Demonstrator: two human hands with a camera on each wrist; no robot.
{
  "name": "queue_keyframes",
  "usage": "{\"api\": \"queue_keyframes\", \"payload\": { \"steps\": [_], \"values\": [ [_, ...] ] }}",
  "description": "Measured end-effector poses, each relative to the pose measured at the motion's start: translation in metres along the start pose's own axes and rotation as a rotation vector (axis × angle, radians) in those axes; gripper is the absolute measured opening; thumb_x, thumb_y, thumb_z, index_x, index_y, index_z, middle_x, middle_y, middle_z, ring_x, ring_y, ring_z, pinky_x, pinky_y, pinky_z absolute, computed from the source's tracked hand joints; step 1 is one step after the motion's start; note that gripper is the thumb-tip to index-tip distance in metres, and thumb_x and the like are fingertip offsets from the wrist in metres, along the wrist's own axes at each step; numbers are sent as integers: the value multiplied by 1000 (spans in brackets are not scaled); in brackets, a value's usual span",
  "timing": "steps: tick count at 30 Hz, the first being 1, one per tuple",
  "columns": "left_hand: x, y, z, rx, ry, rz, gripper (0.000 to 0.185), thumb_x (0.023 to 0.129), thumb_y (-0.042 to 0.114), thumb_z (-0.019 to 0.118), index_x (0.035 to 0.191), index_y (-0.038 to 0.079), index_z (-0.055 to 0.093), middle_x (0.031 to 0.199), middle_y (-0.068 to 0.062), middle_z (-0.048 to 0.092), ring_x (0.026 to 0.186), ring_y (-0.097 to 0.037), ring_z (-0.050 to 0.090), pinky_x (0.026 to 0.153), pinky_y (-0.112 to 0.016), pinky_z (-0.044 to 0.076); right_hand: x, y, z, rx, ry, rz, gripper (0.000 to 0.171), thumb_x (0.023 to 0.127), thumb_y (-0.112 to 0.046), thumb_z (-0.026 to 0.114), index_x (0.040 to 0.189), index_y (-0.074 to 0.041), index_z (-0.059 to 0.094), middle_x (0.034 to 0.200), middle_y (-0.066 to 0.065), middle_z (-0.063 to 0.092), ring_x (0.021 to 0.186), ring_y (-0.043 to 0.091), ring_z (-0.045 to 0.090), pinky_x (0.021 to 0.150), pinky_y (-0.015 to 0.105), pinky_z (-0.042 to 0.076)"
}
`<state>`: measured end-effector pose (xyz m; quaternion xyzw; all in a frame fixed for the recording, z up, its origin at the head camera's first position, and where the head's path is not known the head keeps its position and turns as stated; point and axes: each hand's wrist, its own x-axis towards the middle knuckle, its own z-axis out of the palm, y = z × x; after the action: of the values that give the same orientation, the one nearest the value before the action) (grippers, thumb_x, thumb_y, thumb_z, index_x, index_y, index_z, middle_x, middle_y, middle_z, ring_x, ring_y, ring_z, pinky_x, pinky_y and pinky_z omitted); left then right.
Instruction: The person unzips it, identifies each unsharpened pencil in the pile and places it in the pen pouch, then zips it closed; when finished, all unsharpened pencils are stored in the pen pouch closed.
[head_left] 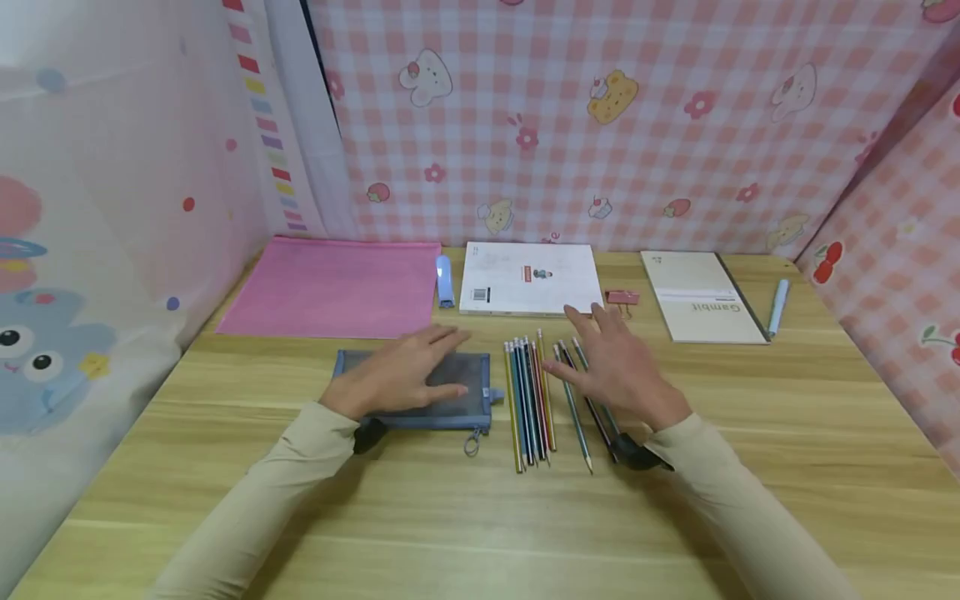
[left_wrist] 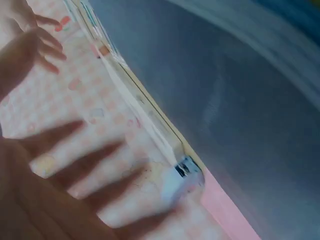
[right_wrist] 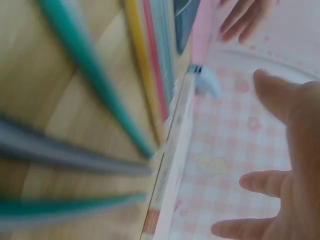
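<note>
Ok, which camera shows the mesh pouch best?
The head view: the whole pouch lies flat on the table under the left hand, zipper pull showing. The left wrist view shows only a blurred grey-blue stretch of it. The right wrist view catches one dark corner.

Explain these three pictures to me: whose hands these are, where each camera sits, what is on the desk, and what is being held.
No machine here: a person works with two bare hands. The big picture comes from a camera on their head; the two blurred ones come from cameras on each wrist.

On the wooden desk lie a grey mesh pencil pouch, a row of pencils, a pink folder, a white booklet, a beige notebook, a pink clip and two pale blue pens.

The left hand lies flat over the pouch. The right hand is spread over the pencils. Neither hand grips anything.
</note>
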<state>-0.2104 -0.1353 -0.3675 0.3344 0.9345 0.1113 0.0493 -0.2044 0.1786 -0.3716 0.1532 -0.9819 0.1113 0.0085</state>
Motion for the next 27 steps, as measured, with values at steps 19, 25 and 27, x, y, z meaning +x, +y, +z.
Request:
{"api": "queue_keyframes", "payload": {
  "steps": [19,25,27],
  "values": [
    [23,15,17,-54,-172,388,32,89,6,72,114,25,75,151,-13,52,144,-33,41,119,-51,38,-19,-29,11,449,-35,-247,66,94,-28,71,149,-3,44,150,20,51,130,40,56,103,56,52],
    [28,15,19,-60,-119,379,19,87,10,76,100,23,70,137,-6,61,134,-29,50,108,-60,42,-22,-35,13,504,-4,-269,55,94,-20,71,141,1,52,144,21,55,130,39,56,97,51,57],
    [29,11,15,-64,-89,378,18,85,11,77,98,22,69,124,-1,67,123,-23,57,103,-52,44,-21,-40,14,543,-4,-274,47,94,-17,70,135,1,57,137,20,61,125,37,60,94,47,59]
  ]
}}
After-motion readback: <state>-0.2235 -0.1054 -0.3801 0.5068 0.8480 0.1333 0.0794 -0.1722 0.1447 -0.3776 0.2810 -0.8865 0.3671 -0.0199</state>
